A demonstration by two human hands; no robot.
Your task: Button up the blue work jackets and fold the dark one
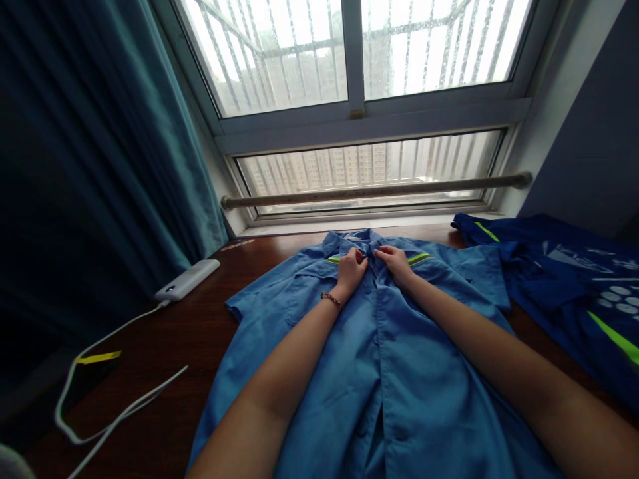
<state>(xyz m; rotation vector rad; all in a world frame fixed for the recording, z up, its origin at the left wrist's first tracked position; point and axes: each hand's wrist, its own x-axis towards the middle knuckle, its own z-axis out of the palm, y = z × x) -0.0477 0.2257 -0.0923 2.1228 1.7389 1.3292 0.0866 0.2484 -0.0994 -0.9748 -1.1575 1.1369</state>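
A light blue short-sleeved shirt [349, 359] with green stripes on the chest lies front up on a dark wooden table [200, 332], collar toward the window. My left hand [352, 266] pinches the left edge of the shirt's front just below the collar. My right hand [397, 261] pinches the opposite edge beside it. Both hands are close together at the top of the button line. A beaded bracelet [331, 300] is on my left wrist.
A white power bank [187, 279] with a white cable [100, 399] lies at the table's left. A darker blue garment [574, 286] with green and white markings lies at the right. A teal curtain [100, 133] hangs left; a window with a rail [374, 189] is behind.
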